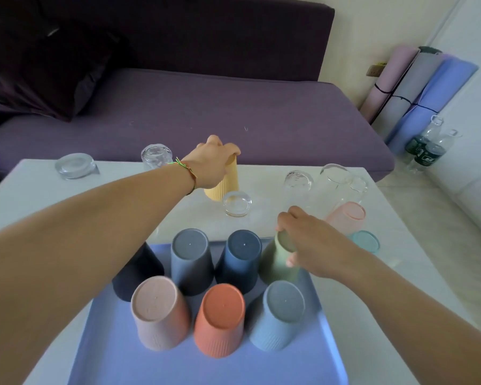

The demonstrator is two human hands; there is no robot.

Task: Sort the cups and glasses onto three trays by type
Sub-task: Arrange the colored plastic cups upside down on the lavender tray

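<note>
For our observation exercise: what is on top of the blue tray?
Seven upside-down cups on the blue tray; the right hand grips the green cup. The left arm hides part of the darkest cup.

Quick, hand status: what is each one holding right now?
Left hand: grips the upside-down yellow cup from above.
Right hand: grips the upside-down green cup.

A white table (25, 195) bears a blue tray (109, 343), cups (231, 182) and glasses (237, 204).
</note>
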